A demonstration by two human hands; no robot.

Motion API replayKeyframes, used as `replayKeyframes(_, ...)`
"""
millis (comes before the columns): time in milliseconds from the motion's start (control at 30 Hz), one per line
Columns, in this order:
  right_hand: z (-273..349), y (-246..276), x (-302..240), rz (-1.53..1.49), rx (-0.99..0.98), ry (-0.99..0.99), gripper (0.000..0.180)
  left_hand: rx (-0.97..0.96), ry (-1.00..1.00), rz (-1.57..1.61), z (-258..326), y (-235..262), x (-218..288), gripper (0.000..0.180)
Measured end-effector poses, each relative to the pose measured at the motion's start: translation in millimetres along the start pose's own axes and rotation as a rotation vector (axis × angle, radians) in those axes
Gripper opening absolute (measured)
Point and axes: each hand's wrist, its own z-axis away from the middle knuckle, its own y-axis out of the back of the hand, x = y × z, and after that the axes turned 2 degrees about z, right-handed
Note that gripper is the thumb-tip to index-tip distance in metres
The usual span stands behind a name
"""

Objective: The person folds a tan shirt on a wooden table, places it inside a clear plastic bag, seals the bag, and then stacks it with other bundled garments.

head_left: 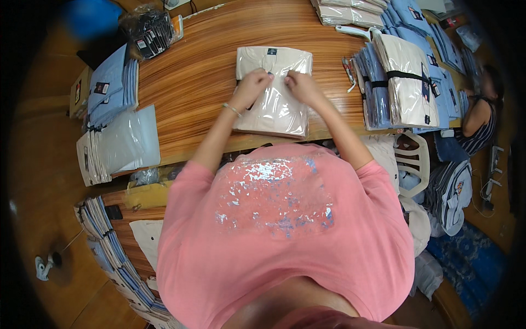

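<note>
The folded cream shirt [272, 90] in its clear plastic bag lies flat on the wooden table [192, 71], straight under both hands and just ahead of the person's pink top [274, 230]. The left hand [253, 84] rests on the upper left part of the bag with its fingers curled down onto the plastic, a thin bracelet [232, 109] around the wrist behind it; the right hand [300, 85] sits just beside it on the upper right part, fingers likewise bent and pinching at the film, so the two hands are close together but not touching each other. Whether either hand has truly gripped the plastic or only presses on it, I cannot tell. To the right of the right hand stands a bundle of cream and light blue packed shirts [402, 82] bound by a black strap, with more blue packs beyond it. Well to the left of the left hand lie a pile of light blue shirts [112, 82] and, nearer the person, a stack of clear bags [120, 145]. Farther right, past the table edge, a white plastic chair [413, 159] stands, and another person [482, 118] in a striped top sits at the far right rim
</note>
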Motion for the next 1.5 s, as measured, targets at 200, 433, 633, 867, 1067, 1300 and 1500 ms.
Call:
replayKeyframes(200,17.5,-45.9,1.6,0.328,0.21,0.161,0.015,0.108,-0.295,-0.588,13.5,-33.4,-6.3,0.013)
replayKeyframes(433,4.7,-1.1,-39.5,0.024,0.073,0.227,0.02,0.008,-0.175,-0.562,2.6,-25.2,-9.6,0.02)
replayKeyframes(633,10.5,-16.6,-51.5,0.26,0.087,0.268,0.022,-0.168,-0.117,-0.562,3.1,-16.9,7.5,0.032)
replayKeyframes(867,-6.6,-9.2,-11.7,-0.174,0.174,0.269,0.021,0.147,-0.275,-0.677,13.1,-47.2,-6.7,0.033)
replayKeyframes(1067,-10.7,-35.9,10.6,-0.511,0.175,0.096,0.027,0.189,-0.202,-0.663,13.0,-49.2,3.5,0.041)
replayKeyframes(1300,-20.4,-27.7,14.0,-1.129,0.149,-0.151,0.023,0.161,-0.189,-0.676,11.4,-49.1,8.6,0.042)
replayKeyframes(1500,5.1,16.4,42.3,-0.249,-0.283,0.069,0.009,0.099,-0.188,-0.598,14.1,-40.4,12.7,0.021)
